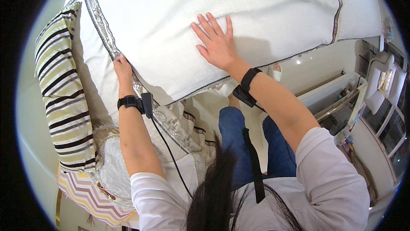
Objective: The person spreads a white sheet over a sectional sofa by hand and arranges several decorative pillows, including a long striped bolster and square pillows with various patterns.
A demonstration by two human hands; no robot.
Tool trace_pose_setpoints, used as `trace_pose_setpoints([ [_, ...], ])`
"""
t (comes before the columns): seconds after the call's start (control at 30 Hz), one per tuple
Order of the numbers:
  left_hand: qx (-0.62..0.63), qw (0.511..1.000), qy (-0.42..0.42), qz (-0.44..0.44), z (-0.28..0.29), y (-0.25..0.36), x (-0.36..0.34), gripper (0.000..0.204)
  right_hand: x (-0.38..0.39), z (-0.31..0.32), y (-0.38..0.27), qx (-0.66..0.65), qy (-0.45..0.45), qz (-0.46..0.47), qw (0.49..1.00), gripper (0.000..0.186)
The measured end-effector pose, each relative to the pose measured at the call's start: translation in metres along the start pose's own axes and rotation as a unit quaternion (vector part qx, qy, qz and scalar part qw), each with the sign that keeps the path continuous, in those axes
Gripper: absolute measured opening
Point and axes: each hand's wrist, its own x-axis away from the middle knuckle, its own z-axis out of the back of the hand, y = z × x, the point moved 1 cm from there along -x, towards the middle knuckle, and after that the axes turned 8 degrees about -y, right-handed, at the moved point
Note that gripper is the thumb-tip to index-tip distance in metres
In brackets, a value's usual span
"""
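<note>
A large white cloth cover (171, 52) spreads in front of me, with dark piping along its near edge and a few soft wrinkles. My right hand (218, 45) lies on it palm down with the fingers spread. At the left, my left hand (123, 69) pinches the silvery embroidered trim band (101, 22) that borders the cover. The band runs from the far left corner under that hand and down past my wrist. Both wrists carry a black strap with a small dark box.
A striped cushion (68, 90) stands at the left, above a zigzag-patterned cushion (92, 192) and a round pale lacy cushion (115, 167). Embroidered fabric (171, 124) hangs beside my left forearm. At the right are a glass-topped white cabinet (337, 103) and a white chair (380, 81).
</note>
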Motion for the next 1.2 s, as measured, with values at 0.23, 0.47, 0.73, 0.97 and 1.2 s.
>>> trace_pose_setpoints([
  [0.23,0.318,0.941,-0.002,0.117,-0.011,0.043,-0.009,0.030,0.002,0.007,0.012,-0.019,-0.035,0.001,0.999,0.064],
  [0.47,0.084,0.988,0.108,0.066,0.026,0.059,-0.016,0.030,0.003,0.017,0.016,-0.009,-0.027,-0.031,0.999,0.061],
  [0.73,-0.159,0.932,0.074,-0.318,-0.029,0.175,0.025,0.054,0.001,0.028,0.029,-0.009,-0.054,-0.014,0.998,0.059],
  [0.97,-0.205,0.923,-0.029,-0.323,-0.084,0.272,0.057,0.058,0.008,0.049,0.101,-0.041,-0.035,0.025,0.998,0.061],
  [1.2,-0.227,0.889,-0.085,-0.388,-0.170,0.364,0.102,0.052,0.042,0.085,0.235,-0.013,-0.032,-0.121,0.992,0.060],
])
